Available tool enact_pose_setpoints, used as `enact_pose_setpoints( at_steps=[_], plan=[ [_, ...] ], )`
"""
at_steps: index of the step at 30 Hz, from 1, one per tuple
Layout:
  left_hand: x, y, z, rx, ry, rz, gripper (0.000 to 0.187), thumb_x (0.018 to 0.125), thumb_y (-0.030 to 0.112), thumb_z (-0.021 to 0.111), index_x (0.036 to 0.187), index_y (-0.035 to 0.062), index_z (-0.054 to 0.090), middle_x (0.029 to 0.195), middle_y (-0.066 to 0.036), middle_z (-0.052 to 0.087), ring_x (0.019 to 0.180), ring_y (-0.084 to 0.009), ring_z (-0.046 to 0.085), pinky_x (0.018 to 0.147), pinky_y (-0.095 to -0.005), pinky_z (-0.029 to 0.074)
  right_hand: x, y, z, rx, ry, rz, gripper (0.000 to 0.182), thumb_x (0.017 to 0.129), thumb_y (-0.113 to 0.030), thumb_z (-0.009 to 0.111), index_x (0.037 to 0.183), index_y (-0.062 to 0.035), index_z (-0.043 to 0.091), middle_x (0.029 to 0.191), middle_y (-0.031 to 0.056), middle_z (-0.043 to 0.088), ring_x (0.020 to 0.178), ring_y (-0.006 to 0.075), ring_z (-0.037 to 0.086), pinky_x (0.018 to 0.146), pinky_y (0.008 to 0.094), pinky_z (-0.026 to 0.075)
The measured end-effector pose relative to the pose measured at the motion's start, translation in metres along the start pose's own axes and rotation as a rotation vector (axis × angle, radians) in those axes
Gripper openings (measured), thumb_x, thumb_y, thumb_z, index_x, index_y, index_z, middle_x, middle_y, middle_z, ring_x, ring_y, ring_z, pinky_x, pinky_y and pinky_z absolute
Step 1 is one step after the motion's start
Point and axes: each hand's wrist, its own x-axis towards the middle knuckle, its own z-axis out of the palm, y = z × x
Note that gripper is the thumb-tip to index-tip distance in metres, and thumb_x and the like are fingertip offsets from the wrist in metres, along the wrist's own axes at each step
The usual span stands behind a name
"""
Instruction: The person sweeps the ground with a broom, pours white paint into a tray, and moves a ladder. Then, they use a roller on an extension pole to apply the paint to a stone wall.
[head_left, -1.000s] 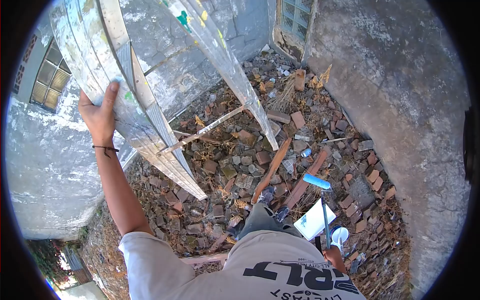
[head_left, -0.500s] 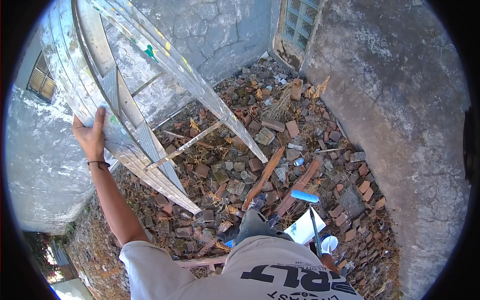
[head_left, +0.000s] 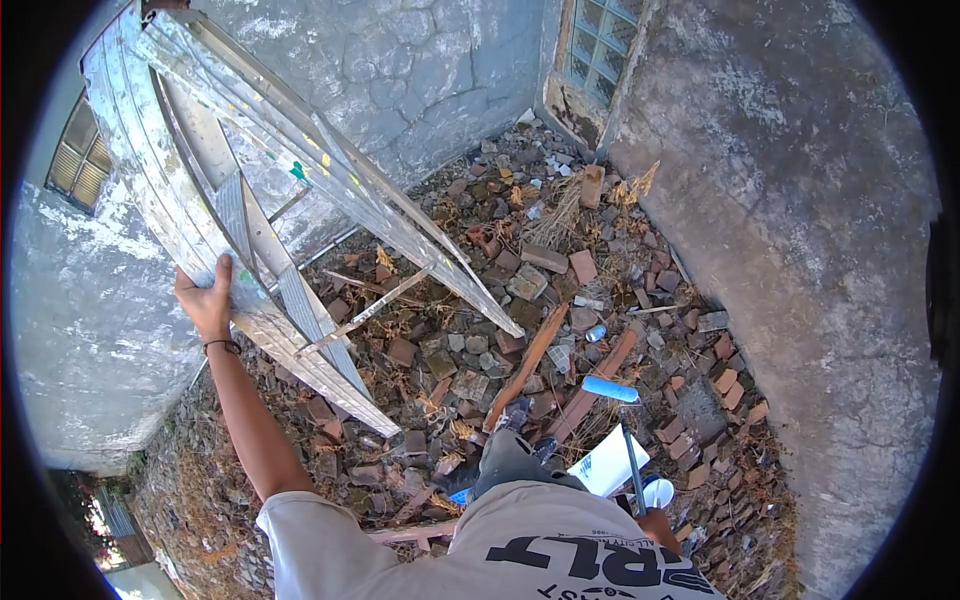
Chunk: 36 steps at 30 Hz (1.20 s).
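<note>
At the left, a paint-spattered metal stepladder [head_left: 185, 190] stands tilted over the rubble, its legs reaching down among the stones. My left hand [head_left: 210, 297] grips the ladder's near side rail, thumb on the front face and fingers behind it. Low on the right, my right hand [head_left: 658, 527], partly hidden by my shirt, is closed round the handle of a paint roller [head_left: 610, 390]. Its blue sleeve points up and away from me. Beside the roller handle are a white bucket [head_left: 610, 462] and a smaller white round container [head_left: 658, 493].
Broken bricks and stones [head_left: 470, 385] cover the uneven ground. Reddish wooden planks [head_left: 527, 368] lie near my feet, with a blue can [head_left: 596, 333] close by. Peeling walls [head_left: 760, 250] rise at the right and back, with a glass-block window [head_left: 602, 45].
My left hand has moved down and slightly right with the ladder. The ladder's top has come into view, and its rear legs show more. The roller has hardly moved.
</note>
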Motion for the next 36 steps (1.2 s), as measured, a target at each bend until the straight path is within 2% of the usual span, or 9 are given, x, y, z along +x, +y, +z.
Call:
enact_pose_setpoints(
  at_steps=[11, 12, 13, 16, 23, 26, 31, 35, 36],
  plan=[
    [0.016, -0.033, 0.039, 0.102, -0.094, -0.088, 0.034, 0.082, 0.023, 0.068, 0.099, -0.0058, 0.060, 0.090, -0.011, 0.066, 0.078, -0.0151, 0.059, 0.072, -0.0301, 0.047, 0.031, 0.024, 0.033, -0.044, 0.046, -0.056, 0.024, 0.066, -0.020, 0.058, 0.074, 0.0023, 0.065, 0.065, 0.0211, 0.063, 0.067, 0.0344, 0.065, 0.066, 0.0412, 0.051],
    [0.018, -0.029, 0.046, 0.018, -0.100, -0.038, 0.035, 0.083, 0.023, 0.067, 0.100, -0.0060, 0.060, 0.092, -0.012, 0.066, 0.081, -0.0163, 0.059, 0.074, -0.0308, 0.047, 0.076, 0.084, 0.065, -0.240, 0.087, -0.349, 0.026, 0.065, -0.020, 0.057, 0.074, 0.0042, 0.064, 0.070, 0.0241, 0.063, 0.073, 0.0363, 0.065, 0.068, 0.0423, 0.050],
    [0.018, -0.022, 0.050, 0.010, -0.107, -0.026, 0.035, 0.083, 0.023, 0.067, 0.100, -0.0060, 0.060, 0.092, -0.012, 0.066, 0.081, -0.0163, 0.059, 0.074, -0.0308, 0.047, 0.073, 0.081, 0.071, -0.224, 0.091, -0.346, 0.026, 0.065, -0.020, 0.057, 0.074, 0.0042, 0.064, 0.070, 0.0241, 0.063, 0.073, 0.0363, 0.065, 0.068, 0.0423, 0.050],
    [0.023, -0.007, 0.072, -0.040, -0.086, -0.097, 0.034, 0.084, 0.023, 0.066, 0.102, -0.0060, 0.059, 0.093, -0.013, 0.065, 0.083, -0.0176, 0.059, 0.076, -0.0318, 0.047, 0.046, 0.031, 0.059, 0.036, 0.023, 0.005, 0.029, 0.066, -0.020, 0.057, 0.078, 0.0046, 0.066, 0.080, 0.0286, 0.063, 0.084, 0.0397, 0.063, 0.074, 0.0432, 0.049],
    [0.031, -0.014, 0.086, 0.002, -0.065, -0.135, 0.041, 0.083, 0.026, 0.067, 0.106, -0.0067, 0.058, 0.100, -0.015, 0.065, 0.089, -0.0188, 0.061, 0.080, -0.0321, 0.047, 0.060, 0.063, 0.092, 0.076, 0.116, -0.036, 0.035, 0.069, -0.023, 0.058, 0.084, 0.0073, 0.065, 0.083, 0.0304, 0.062, 0.086, 0.0430, 0.062, 0.074, 0.0456, 0.048],
    [0.030, -0.010, 0.078, 0.141, -0.003, -0.056, 0.044, 0.082, 0.033, 0.067, 0.100, -0.0061, 0.057, 0.087, -0.013, 0.064, 0.078, -0.0172, 0.057, 0.072, -0.0320, 0.045, 0.071, 0.076, 0.105, 0.061, 0.038, -0.005, 0.034, 0.070, -0.023, 0.056, 0.086, 0.0056, 0.065, 0.083, 0.0292, 0.063, 0.086, 0.0430, 0.062, 0.073, 0.0455, 0.048],
    [0.032, -0.005, 0.075, 0.200, -0.007, -0.070, 0.045, 0.081, 0.039, 0.065, 0.085, -0.0035, 0.051, 0.068, -0.005, 0.049, 0.064, -0.0140, 0.037, 0.059, -0.0303, 0.035, 0.099, 0.115, 0.117, -0.014, 0.031, 0.011, 0.036, 0.069, -0.027, 0.057, 0.083, 0.0050, 0.065, 0.084, 0.0302, 0.062, 0.087, 0.0420, 0.062, 0.073, 0.0461, 0.047],
    [0.032, -0.013, 0.074, 0.095, 0.000, -0.094, 0.050, 0.083, 0.034, 0.065, 0.109, -0.0057, 0.049, 0.096, -0.013, 0.058, 0.087, -0.0176, 0.052, 0.078, -0.0307, 0.042, 0.097, 0.116, 0.124, -0.015, 0.002, -0.002, 0.037, 0.069, -0.027, 0.058, 0.082, 0.0067, 0.065, 0.082, 0.0315, 0.061, 0.087, 0.0428, 0.062, 0.072, 0.0468, 0.048],
    [0.031, -0.010, 0.074, 0.026, -0.016, -0.119, 0.056, 0.085, 0.032, 0.064, 0.121, -0.0058, 0.042, 0.112, -0.018, 0.054, 0.103, -0.0221, 0.052, 0.090, -0.0327, 0.041, 0.096, 0.119, 0.136, -0.107, 0.139, -0.028, 0.037, 0.069, -0.027, 0.059, 0.081, 0.0073, 0.065, 0.079, 0.0310, 0.062, 0.083, 0.0420, 0.063, 0.070, 0.0453, 0.049]
  ],
)
